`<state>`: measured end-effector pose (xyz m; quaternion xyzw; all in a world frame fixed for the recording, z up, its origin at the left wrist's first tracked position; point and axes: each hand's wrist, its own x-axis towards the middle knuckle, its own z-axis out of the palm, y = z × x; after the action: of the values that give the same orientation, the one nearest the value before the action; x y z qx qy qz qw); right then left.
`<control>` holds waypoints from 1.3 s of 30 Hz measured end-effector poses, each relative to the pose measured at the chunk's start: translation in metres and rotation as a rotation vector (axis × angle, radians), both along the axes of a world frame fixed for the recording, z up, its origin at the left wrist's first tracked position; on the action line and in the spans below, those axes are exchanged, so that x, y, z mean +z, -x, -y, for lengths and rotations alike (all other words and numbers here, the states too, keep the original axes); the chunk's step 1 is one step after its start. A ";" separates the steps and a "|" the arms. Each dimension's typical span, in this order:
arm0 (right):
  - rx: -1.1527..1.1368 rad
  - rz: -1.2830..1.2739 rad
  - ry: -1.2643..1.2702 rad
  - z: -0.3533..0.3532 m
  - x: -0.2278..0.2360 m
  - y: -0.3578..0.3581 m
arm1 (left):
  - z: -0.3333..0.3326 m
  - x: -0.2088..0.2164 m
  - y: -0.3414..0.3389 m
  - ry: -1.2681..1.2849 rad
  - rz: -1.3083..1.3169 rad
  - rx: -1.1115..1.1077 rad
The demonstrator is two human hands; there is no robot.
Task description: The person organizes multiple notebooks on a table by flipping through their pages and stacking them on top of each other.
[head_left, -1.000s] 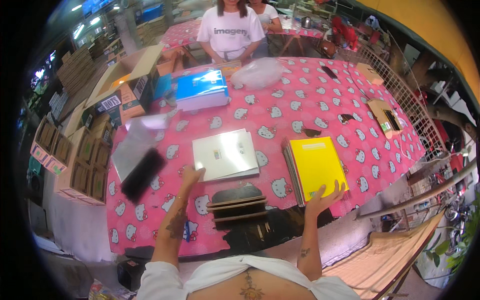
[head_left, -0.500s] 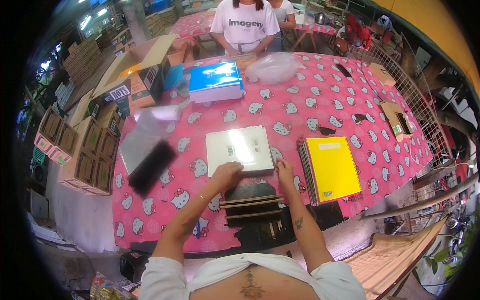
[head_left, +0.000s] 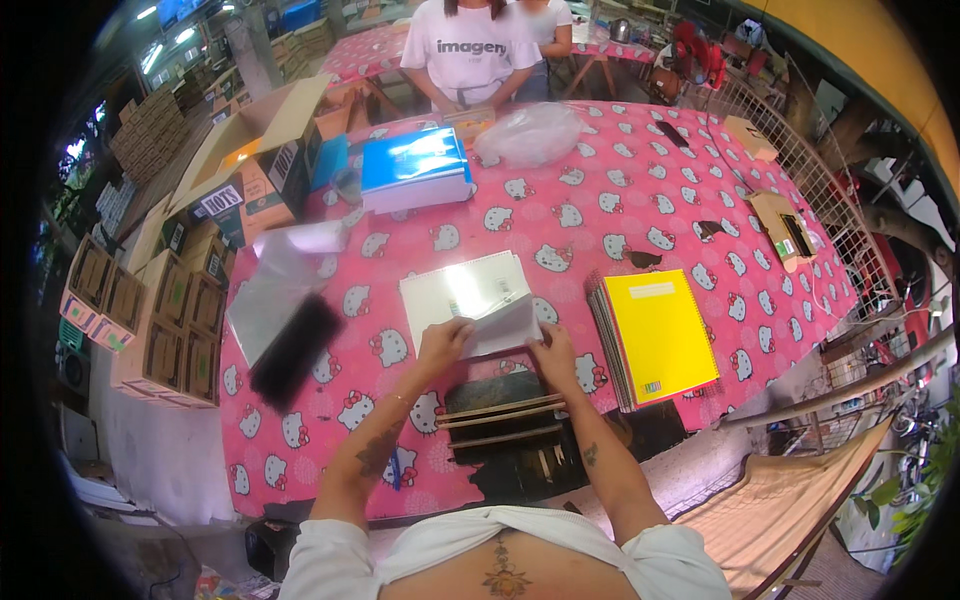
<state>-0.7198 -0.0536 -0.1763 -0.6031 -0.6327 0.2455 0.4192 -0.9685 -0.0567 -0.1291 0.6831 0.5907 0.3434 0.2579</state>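
A stack of white printed sheets (head_left: 440, 285) lies in front of me on the pink patterned tablecloth. Its near right part is bent up, showing a pale underside on the lifted sheets (head_left: 508, 325). My left hand (head_left: 446, 342) is closed at the near left edge of the sheets. At the near right corner, my right hand (head_left: 553, 350) pinches the edge. How many sheets are raised I cannot tell. Just below both hands sits a dark stand with wooden slats (head_left: 505, 420). To the right lies a stack of yellow spiral notebooks (head_left: 660, 335).
A black bristly bundle (head_left: 297, 350) rests partly on clear plastic (head_left: 265, 290) at left. Farther off are a blue-covered stack (head_left: 415, 170), a clear plastic bag (head_left: 530, 135) and an open carton (head_left: 250, 190). A person (head_left: 470, 55) stands across the table. A blue pen (head_left: 396, 468) lies near my left forearm.
The near right part of the white sheets, flat before, is now bent upward. My right hand has come inward onto the corner. The whole view has shifted slightly.
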 end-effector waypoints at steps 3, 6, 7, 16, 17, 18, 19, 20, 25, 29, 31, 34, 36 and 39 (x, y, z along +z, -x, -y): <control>-0.073 -0.233 0.204 -0.022 -0.006 -0.015 | -0.008 0.000 -0.017 -0.043 -0.019 -0.021; -0.053 -0.097 0.222 -0.036 -0.001 -0.026 | -0.010 0.002 -0.026 -0.027 -0.030 -0.019; -0.034 -0.061 0.261 -0.038 0.001 -0.028 | -0.010 0.003 -0.027 -0.011 -0.017 -0.008; 0.268 -1.403 0.901 -0.085 0.047 -0.021 | 0.004 0.010 -0.032 -0.021 -0.073 -0.029; 0.289 -1.397 0.894 -0.091 0.051 -0.017 | 0.010 0.009 -0.033 -0.132 -0.083 -0.115; 0.247 -1.135 0.898 -0.095 0.058 -0.010 | 0.012 0.005 -0.031 -0.131 -0.155 -0.179; 0.197 -0.877 0.882 -0.098 0.064 -0.005 | 0.011 0.002 -0.029 -0.130 -0.227 -0.245; 0.331 -0.781 0.864 -0.094 0.067 -0.005 | 0.013 -0.006 -0.023 -0.142 -0.232 -0.220; 0.781 -0.511 0.429 -0.043 0.123 0.016 | 0.024 -0.047 0.055 -0.433 -0.056 0.630; 0.914 -0.540 0.366 -0.008 0.133 -0.022 | 0.047 0.009 0.093 0.239 1.546 0.117; 0.890 -0.618 0.344 -0.007 0.116 -0.031 | 0.058 0.031 0.089 0.178 1.282 -0.099; 0.795 -0.609 0.265 -0.009 0.075 -0.042 | 0.079 0.052 0.065 0.098 0.868 0.047; 0.742 -0.536 0.216 -0.004 0.054 -0.032 | 0.092 0.044 0.056 0.099 0.854 0.076; 0.646 -0.483 0.303 0.002 0.020 -0.022 | 0.099 0.012 0.051 0.254 0.853 0.140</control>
<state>-0.6982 -0.0556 -0.1564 -0.3540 -0.6295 0.5885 0.3635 -1.0199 -0.1559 -0.1169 0.4020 0.5138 0.5355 0.5363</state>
